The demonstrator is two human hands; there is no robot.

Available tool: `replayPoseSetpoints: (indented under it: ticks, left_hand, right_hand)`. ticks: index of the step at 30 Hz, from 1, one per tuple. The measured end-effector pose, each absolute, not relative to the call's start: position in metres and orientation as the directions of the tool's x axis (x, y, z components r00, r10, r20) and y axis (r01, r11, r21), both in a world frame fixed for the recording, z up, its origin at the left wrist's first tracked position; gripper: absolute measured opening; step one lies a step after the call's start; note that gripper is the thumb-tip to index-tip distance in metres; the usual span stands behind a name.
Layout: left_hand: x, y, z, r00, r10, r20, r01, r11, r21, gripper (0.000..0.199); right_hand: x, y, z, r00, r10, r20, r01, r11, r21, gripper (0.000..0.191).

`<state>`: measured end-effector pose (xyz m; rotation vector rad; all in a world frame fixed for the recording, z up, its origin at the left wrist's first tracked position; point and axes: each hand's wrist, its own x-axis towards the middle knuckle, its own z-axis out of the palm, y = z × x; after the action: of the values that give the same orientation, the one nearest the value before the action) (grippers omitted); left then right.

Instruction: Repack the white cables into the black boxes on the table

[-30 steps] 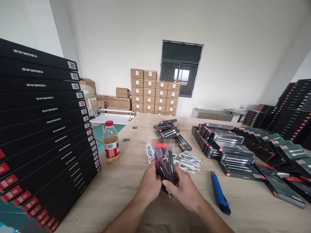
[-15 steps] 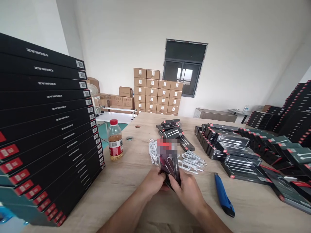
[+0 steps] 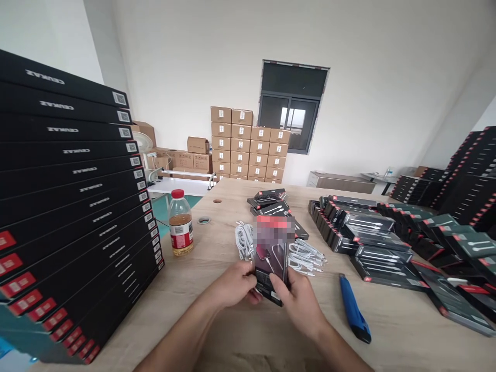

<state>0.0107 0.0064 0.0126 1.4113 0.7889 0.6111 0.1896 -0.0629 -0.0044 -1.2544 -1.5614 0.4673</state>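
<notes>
A dark cable box [image 3: 270, 263] with a cable and phone printed on its face stands tilted in front of me; its upper part is pixelated. My right hand [image 3: 300, 297] grips its lower right side, thumb on the front. At the lower left edge of the box is my left hand [image 3: 236, 283], closed, with its thumb and fingers pinching there; its fingertips are partly hidden. White coiled cables [image 3: 244, 240] lie behind the box on the left, and more white cables [image 3: 306, 257] lie to its right. Several black cable boxes [image 3: 273, 207] are piled just beyond.
A tall stack of black boxes [image 3: 89, 206] stands at the left. Beside it is a red-capped bottle [image 3: 181, 225]. A blue utility knife [image 3: 353, 309] lies right of my hands, on the wooden table [image 3: 217, 336]. Rows of cable boxes [image 3: 372, 227] fill the right side.
The box has turned so its printed face shows more broadly toward me. My left hand has shifted slightly left and is spread further from my right hand. The camera view has shifted slightly.
</notes>
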Motion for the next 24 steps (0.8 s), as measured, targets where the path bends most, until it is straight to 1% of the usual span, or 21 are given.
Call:
replayPoseSetpoints:
  ticks: [2, 3, 5, 6, 7, 8, 9, 10, 11, 12, 13, 14, 15, 16, 17, 19, 21, 24]
  left_hand:
    - [0.004, 0.005, 0.021, 0.668, 0.738, -0.096, 0.073, 0.064, 0.995, 0.012]
    - [0.003, 0.003, 0.025, 0.710, 0.701, -0.072, 0.039, 0.064, 0.997, 0.016]
    - [0.002, 0.000, 0.031, 0.786, 0.618, -0.014, -0.071, 0.112, 0.991, 0.028]
    - [0.003, -0.001, 0.032, 0.797, 0.604, 0.012, -0.126, 0.147, 0.981, 0.032]
    - [0.005, -0.001, 0.033, 0.785, 0.618, 0.022, -0.167, 0.177, 0.970, 0.033]
    - [0.007, 0.000, 0.032, 0.751, 0.660, 0.019, -0.195, 0.195, 0.961, 0.032]
    - [0.008, 0.001, 0.030, 0.696, 0.718, 0.010, -0.217, 0.197, 0.956, 0.032]
    - [0.009, 0.004, 0.028, 0.624, 0.782, 0.002, -0.239, 0.188, 0.953, 0.032]
    - [0.010, 0.007, 0.026, 0.545, 0.839, -0.003, -0.266, 0.175, 0.948, 0.032]
    - [0.009, 0.011, 0.024, 0.470, 0.883, -0.004, -0.295, 0.161, 0.942, 0.032]
    - [0.008, 0.014, 0.023, 0.404, 0.915, -0.002, -0.323, 0.144, 0.935, 0.033]
    - [0.006, 0.017, 0.022, 0.344, 0.939, 0.003, -0.344, 0.122, 0.931, 0.033]
    - [0.004, 0.020, 0.021, 0.300, 0.954, 0.007, -0.356, 0.105, 0.929, 0.033]
    - [0.002, 0.022, 0.021, 0.273, 0.962, 0.010, -0.360, 0.092, 0.928, 0.033]
    - [0.000, 0.024, 0.021, 0.254, 0.967, 0.012, -0.362, 0.084, 0.928, 0.034]
    - [-0.001, 0.025, 0.020, 0.241, 0.970, 0.015, -0.359, 0.075, 0.930, 0.035]
    - [-0.001, 0.025, 0.020, 0.251, 0.968, 0.022, -0.356, 0.071, 0.932, 0.038]
    - [0.000, 0.025, 0.019, 0.266, 0.963, 0.030, -0.362, 0.071, 0.930, 0.038]
  right_hand:
    - [0.193, -0.063, -0.002, 0.008, 0.903, 0.431, 0.395, 0.393, -0.830, 0.033]
    - [0.195, -0.064, -0.002, -0.041, 0.923, 0.383, 0.335, 0.374, -0.865, 0.035]
    - [0.196, -0.065, -0.002, -0.141, 0.958, 0.248, 0.205, 0.274, -0.940, 0.040]
    - [0.197, -0.065, -0.003, -0.188, 0.966, 0.178, 0.156, 0.209, -0.966, 0.042]
    - [0.200, -0.064, -0.003, -0.224, 0.967, 0.122, 0.132, 0.154, -0.979, 0.044]
    - [0.204, -0.063, -0.003, -0.234, 0.968, 0.088, 0.147, 0.125, -0.981, 0.047]
    - [0.210, -0.062, -0.002, -0.210, 0.974, 0.084, 0.213, 0.130, -0.968, 0.049]
    - [0.220, -0.061, 0.000, -0.144, 0.984, 0.101, 0.332, 0.144, -0.932, 0.051]
    - [0.232, -0.060, 0.003, -0.043, 0.991, 0.126, 0.490, 0.131, -0.862, 0.051]
    - [0.246, -0.059, 0.006, 0.075, 0.984, 0.161, 0.652, 0.073, -0.755, 0.049]
    - [0.262, -0.059, 0.009, 0.206, 0.959, 0.193, 0.783, -0.043, -0.621, 0.045]
    - [0.279, -0.059, 0.012, 0.324, 0.927, 0.191, 0.847, -0.194, -0.496, 0.040]
    - [0.295, -0.060, 0.015, 0.420, 0.893, 0.159, 0.854, -0.331, -0.401, 0.039]
    - [0.310, -0.061, 0.016, 0.498, 0.860, 0.108, 0.833, -0.440, -0.335, 0.041]
    - [0.323, -0.063, 0.016, 0.545, 0.837, 0.046, 0.809, -0.510, -0.292, 0.044]
    - [0.339, -0.066, 0.011, 0.569, 0.820, -0.063, 0.784, -0.564, -0.260, 0.049]
    - [0.346, -0.069, 0.005, 0.538, 0.832, -0.131, 0.789, -0.553, -0.268, 0.052]
    - [0.347, -0.071, -0.001, 0.505, 0.844, -0.182, 0.792, -0.537, -0.291, 0.052]
